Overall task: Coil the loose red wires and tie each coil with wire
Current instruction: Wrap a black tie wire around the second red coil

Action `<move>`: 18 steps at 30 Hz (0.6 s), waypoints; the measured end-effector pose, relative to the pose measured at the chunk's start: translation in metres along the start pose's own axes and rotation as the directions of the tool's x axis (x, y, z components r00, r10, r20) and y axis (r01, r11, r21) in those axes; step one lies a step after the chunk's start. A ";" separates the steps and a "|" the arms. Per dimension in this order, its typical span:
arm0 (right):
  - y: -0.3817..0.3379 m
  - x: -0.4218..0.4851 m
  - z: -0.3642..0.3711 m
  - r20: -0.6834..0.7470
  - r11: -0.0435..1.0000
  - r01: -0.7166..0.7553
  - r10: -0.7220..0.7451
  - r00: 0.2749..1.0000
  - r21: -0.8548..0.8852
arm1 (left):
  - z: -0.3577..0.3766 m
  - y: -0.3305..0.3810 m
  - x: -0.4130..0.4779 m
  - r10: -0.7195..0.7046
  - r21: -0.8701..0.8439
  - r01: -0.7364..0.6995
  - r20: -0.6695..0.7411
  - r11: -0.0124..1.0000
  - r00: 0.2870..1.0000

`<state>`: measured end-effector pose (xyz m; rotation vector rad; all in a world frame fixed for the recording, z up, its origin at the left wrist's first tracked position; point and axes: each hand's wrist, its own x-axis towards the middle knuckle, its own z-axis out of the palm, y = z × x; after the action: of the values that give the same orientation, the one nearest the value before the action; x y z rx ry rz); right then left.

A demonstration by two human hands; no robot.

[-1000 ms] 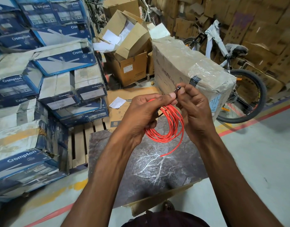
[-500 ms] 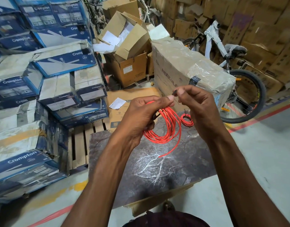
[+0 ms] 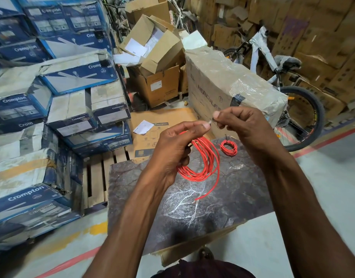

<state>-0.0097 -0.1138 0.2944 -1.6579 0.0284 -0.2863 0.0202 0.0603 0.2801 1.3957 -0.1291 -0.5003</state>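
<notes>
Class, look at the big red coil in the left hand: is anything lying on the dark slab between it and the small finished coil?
Nothing visible: bare slab separates the big coil, held by the left hand, from the small coil.

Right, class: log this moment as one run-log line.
left hand: holds large red wire coil | right hand: pinches thin tie wire | small tied red coil: on dark slab
</notes>
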 end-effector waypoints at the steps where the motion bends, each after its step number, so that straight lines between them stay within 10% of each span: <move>1: 0.000 0.000 0.000 0.014 1.000 -0.022 0.022 1.000 -0.005 | 0.000 -0.001 0.000 -0.002 -0.008 0.002 -0.003 1.000 1.000; 18: 0.000 0.010 0.005 -0.075 0.988 -0.134 0.128 0.989 -0.080 | 0.001 -0.011 0.006 -0.086 -0.104 0.076 -0.097 0.992 0.992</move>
<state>0.0010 -0.1108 0.2954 -1.7211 0.2034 -0.2452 0.0220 0.0558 0.2688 1.3293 0.0347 -0.4961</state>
